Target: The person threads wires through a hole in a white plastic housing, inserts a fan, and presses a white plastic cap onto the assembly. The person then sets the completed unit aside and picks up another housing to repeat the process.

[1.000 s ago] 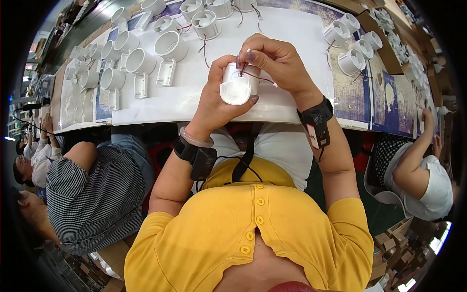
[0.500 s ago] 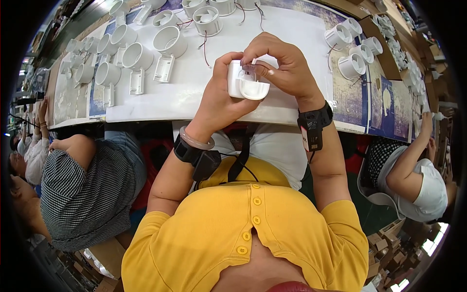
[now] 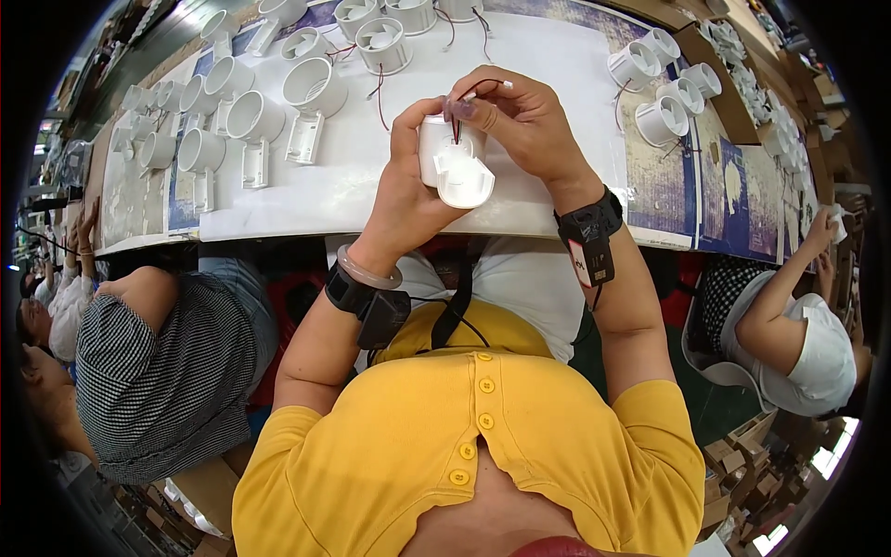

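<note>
My left hand is closed around a white plastic housing, holding it above the table's near edge. The housing has a rounded lip turned toward me. Dark and red wires come up out of its opening. The fingers of my right hand pinch these wires at the housing's top. A small white connector on the wire end sticks out past my right fingers.
White cups with brackets stand in rows at the left of the white table. Wired fan units sit at the far middle, and more fan units at the right. A cardboard box stands beyond. People sit on both sides.
The housing has tipped, so its opening faces me more, and shifted slightly left. My right fingers have drawn the wires upward; the connector end now points up and right.
</note>
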### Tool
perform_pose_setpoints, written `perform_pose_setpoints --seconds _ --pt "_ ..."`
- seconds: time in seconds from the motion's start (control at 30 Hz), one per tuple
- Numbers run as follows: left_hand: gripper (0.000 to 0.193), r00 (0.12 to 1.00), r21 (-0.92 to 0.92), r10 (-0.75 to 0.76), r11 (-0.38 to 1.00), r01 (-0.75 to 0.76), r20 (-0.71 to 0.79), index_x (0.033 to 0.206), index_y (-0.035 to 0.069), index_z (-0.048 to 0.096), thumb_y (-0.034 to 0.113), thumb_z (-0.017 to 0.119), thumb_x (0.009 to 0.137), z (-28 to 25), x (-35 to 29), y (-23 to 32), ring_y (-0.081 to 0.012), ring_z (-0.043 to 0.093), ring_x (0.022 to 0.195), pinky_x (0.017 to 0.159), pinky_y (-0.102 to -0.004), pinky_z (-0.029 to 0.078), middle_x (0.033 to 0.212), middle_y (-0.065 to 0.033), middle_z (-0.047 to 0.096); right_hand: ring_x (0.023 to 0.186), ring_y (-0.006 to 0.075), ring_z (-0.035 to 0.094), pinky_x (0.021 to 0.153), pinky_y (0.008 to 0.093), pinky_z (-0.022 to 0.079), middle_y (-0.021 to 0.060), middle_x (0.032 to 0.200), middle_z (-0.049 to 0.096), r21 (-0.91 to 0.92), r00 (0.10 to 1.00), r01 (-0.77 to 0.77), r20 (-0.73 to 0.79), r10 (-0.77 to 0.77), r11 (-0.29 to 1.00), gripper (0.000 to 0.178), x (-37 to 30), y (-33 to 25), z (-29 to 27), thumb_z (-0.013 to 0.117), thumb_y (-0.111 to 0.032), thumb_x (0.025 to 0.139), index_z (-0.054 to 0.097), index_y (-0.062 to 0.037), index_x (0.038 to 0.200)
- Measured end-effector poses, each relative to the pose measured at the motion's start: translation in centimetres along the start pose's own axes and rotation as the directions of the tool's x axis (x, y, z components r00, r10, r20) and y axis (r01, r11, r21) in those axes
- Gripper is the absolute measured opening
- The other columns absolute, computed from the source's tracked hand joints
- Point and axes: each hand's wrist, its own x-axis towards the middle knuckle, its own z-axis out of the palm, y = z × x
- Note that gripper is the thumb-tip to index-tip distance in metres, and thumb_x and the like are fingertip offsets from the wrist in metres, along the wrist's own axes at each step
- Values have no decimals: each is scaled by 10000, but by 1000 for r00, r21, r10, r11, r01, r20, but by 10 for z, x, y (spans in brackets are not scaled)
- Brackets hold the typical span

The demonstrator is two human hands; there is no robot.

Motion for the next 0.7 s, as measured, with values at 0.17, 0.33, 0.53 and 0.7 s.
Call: perform_pose_setpoints --seconds 0.17,0.33,0.53,0.7 --pt "993 996 -179 -77 980 85 50 1427 57 95 84 777 706 -1 3 10 -219 567 1063 904 -310 466 1191 -125 515 947 126 584 857 252 462 62 1013 624 330 998 -60 -10 67 942 178 7 -6 -1 528 -113 928 619 22 1000" --pt "1113 991 1 124 992 -124 55 1454 50 -14 106 796 694 7 11 2 -251 561 1109 935 -328 458 1238 -154 506 846 82 585 789 220 468 27 921 652 270 979 -195 108 172 943 208 4 5 7 522 -157 924 647 -9 999" --pt "1120 998 85 63 995 -62 -17 1456 36 -15 144 802 697 19 9 6 -270 553 1134 952 -341 453 1269 -176 487 828 81 590 767 214 471 25 881 652 265 970 -243 84 229 933 185 4 15 2 534 -139 909 655 -9 962" --pt "1110 993 268 108 959 -92 -44 1449 13 -8 161 800 703 21 10 4 -290 574 1100 914 -342 475 1254 -196 498 808 79 591 747 214 475 25 855 652 232 961 -276 90 262 933 176 5 15 1 545 -140 904 657 -8 931"
